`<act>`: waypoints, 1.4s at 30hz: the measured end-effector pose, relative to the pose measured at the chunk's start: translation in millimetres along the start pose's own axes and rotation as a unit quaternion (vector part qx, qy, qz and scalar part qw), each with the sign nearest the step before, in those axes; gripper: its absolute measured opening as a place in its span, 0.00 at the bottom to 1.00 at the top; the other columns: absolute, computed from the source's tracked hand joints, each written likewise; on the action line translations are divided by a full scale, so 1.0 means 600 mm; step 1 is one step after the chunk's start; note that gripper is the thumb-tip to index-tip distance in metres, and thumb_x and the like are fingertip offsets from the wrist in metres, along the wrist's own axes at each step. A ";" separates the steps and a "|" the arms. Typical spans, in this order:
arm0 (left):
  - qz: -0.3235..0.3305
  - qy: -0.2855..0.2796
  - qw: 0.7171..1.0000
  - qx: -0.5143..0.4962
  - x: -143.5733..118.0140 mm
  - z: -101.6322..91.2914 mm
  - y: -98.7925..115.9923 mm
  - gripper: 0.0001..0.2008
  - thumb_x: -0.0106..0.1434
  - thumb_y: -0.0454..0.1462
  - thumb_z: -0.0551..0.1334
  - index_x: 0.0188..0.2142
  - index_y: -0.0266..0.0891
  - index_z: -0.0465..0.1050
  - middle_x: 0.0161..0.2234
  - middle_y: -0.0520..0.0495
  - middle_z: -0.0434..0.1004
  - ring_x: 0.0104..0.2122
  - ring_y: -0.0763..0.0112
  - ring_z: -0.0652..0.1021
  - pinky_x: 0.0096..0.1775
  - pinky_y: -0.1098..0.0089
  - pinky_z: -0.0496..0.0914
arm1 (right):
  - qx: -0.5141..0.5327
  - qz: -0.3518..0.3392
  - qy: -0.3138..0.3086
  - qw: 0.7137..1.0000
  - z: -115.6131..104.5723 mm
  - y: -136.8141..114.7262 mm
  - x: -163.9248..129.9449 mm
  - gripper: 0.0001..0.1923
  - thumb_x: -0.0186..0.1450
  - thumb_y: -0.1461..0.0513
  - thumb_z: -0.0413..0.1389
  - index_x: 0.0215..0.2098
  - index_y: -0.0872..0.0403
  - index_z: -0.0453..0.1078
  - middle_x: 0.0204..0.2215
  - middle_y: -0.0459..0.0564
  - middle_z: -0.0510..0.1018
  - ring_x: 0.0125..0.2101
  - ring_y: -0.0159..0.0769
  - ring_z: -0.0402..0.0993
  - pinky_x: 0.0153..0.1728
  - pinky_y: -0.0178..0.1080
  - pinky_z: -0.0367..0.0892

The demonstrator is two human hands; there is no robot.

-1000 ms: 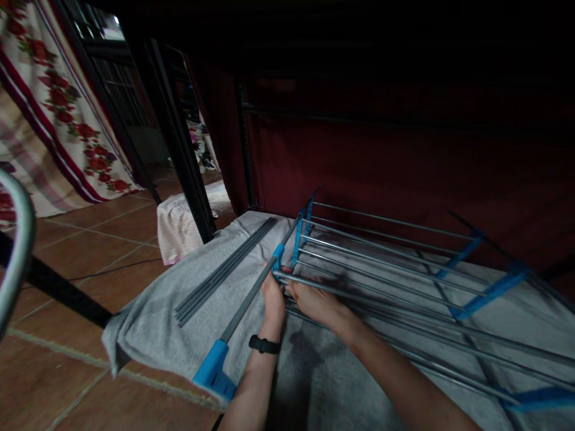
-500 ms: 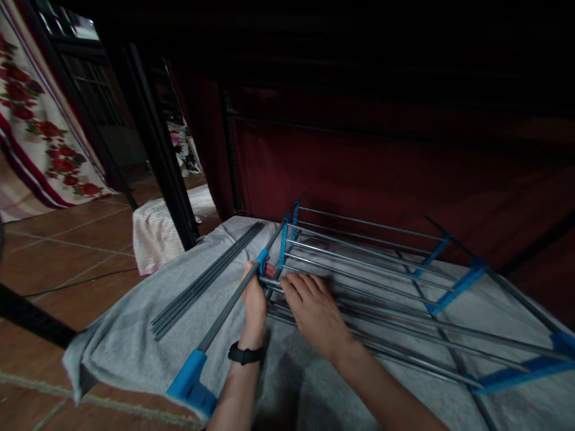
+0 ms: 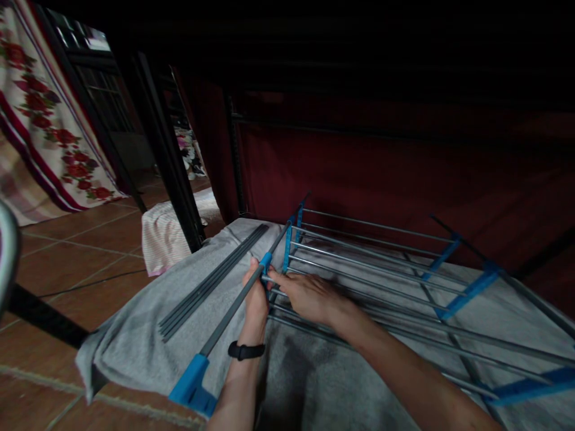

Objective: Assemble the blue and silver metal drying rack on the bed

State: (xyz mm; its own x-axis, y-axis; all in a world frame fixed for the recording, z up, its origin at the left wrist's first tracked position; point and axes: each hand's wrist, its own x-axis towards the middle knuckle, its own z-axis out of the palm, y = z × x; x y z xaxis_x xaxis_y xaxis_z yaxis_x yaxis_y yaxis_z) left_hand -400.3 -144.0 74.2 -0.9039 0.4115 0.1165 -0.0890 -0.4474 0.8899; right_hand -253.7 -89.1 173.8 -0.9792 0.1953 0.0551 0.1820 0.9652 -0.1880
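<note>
A metal drying rack [image 3: 381, 251] with grey rods and blue plastic joints lies flat on a grey cloth [image 3: 148, 335]. My left hand [image 3: 255, 297], with a black band on the wrist, grips the grey side bar [image 3: 229, 314] just below a blue connector [image 3: 266, 261]. My right hand [image 3: 303, 293] pinches the end of a thin rod [image 3: 359, 299] right at that connector. A blue foot piece [image 3: 191, 383] caps the near end of the side bar.
A bundle of loose dark rods [image 3: 211, 281] lies on the cloth to the left of my hands. A black metal post [image 3: 168, 161] and a pink-striped cloth [image 3: 162, 236] stand on the tiled floor beyond. A dark red curtain [image 3: 359, 161] hangs behind; a floral fabric [image 3: 49, 120] hangs at left.
My right hand has moved from lying flat over the rods to pinching a rod end at the blue connector. My left hand has kept its grip on the side bar.
</note>
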 end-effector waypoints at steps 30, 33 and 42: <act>-0.001 0.069 0.998 0.008 -0.019 0.021 0.004 0.32 0.60 0.66 0.61 0.22 0.41 0.61 0.19 0.58 0.60 0.19 0.78 0.64 0.23 0.75 0.63 | 0.033 0.052 0.000 0.998 0.001 0.014 0.011 0.26 0.76 0.59 0.43 0.70 0.40 0.59 0.54 0.51 0.80 0.52 0.45 0.78 0.49 0.44 0.68; -0.003 0.076 0.997 0.024 -0.022 0.020 0.003 0.33 0.60 0.67 0.60 0.23 0.41 0.62 0.20 0.58 0.61 0.20 0.77 0.65 0.23 0.74 0.64 | 0.030 0.051 -0.001 0.998 0.000 0.012 0.011 0.26 0.76 0.59 0.44 0.71 0.40 0.57 0.54 0.51 0.80 0.51 0.45 0.78 0.48 0.43 0.68; 0.018 0.093 0.984 0.152 -0.022 0.025 0.007 0.33 0.65 0.67 0.47 0.24 0.43 0.63 0.20 0.53 0.64 0.22 0.70 0.68 0.27 0.67 0.68 | -0.007 0.041 0.004 0.999 -0.004 -0.001 0.015 0.22 0.75 0.63 0.44 0.65 0.45 0.62 0.48 0.49 0.82 0.46 0.41 0.79 0.44 0.41 0.69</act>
State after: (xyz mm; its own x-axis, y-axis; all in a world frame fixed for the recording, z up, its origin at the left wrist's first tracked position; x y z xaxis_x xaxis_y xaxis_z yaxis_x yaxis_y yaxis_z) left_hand -382.4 -139.5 82.9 -0.9677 0.2347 0.0920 0.0475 -0.1886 0.9809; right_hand -262.6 -87.7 176.8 -0.9603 0.2749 0.0474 0.2626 0.9481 -0.1792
